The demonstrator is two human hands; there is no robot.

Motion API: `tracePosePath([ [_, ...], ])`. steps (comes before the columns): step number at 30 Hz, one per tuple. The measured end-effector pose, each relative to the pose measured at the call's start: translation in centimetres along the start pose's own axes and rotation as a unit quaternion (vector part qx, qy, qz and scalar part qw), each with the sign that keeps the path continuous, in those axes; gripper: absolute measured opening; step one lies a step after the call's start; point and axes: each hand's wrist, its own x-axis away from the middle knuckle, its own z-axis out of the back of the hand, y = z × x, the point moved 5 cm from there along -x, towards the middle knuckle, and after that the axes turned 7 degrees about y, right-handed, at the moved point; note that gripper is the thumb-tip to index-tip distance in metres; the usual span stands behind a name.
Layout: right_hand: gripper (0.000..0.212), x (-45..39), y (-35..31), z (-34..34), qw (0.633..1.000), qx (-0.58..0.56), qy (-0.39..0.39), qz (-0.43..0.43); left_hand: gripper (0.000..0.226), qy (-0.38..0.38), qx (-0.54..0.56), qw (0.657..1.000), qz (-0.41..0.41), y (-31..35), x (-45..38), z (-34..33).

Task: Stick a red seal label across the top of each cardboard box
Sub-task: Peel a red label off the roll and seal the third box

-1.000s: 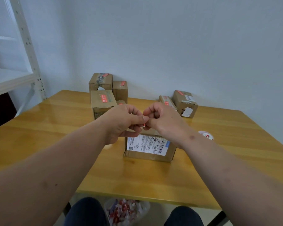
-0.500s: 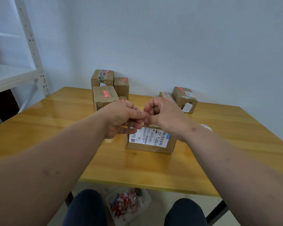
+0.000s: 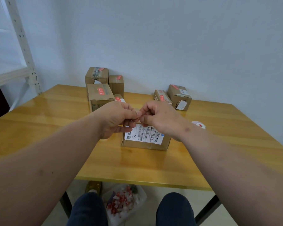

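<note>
Wood table (image 3: 55, 128), sealed boxes (image 3: 100, 93) behind, label roll (image 3: 199, 124) rt

Both hands, the left hand (image 3: 114, 118) and the right hand (image 3: 160, 118), meet fingertip to fingertip above a cardboard box (image 3: 145, 139) near the tabletop's (image 3: 55, 121) middle, fingers curled. Whatever they pinch is too small to tell. More boxes (image 3: 100, 93) stand along the far edge.

A cardboard box (image 3: 145, 141) stands upright near the middle of the wooden table, a white shipping label with barcodes on its near face; its top is largely hidden. Six more boxes sit behind it: four clustered at the far left (image 3: 100, 95), two at the far right (image 3: 179, 97), each showing a red seal label (image 3: 100, 91) on top.
</note>
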Motion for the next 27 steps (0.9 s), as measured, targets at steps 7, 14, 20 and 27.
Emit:
tracePosePath([
  [7, 0.015, 0.6, -0.1, -0.1, 0.999, 0.033, -0.016, -0.005, 0.010, -0.009, -0.005, 1.000, 0.002, -0.6, 0.4, -0.1],
  [14, 0.014, 0.6, -0.4, -0.7, 0.999, 0.032, -0.016, 0.000, 0.014, 0.002, -0.024, 1.000, -0.002, -0.3, 1.3, 0.6],
  [20, 0.012, 1.0, -0.4, -1.0, 0.999, 0.041, -0.012, 0.002, 0.016, 0.004, -0.031, 1.000, 0.002, -0.4, 2.0, 0.9],
  [27, 0.009, 2.4, -0.6, 0.1, 1.000, -0.006, -0.015, -0.001, 0.014, -0.004, -0.046, 0.999, 0.004, 0.3, 2.6, -0.1],
])
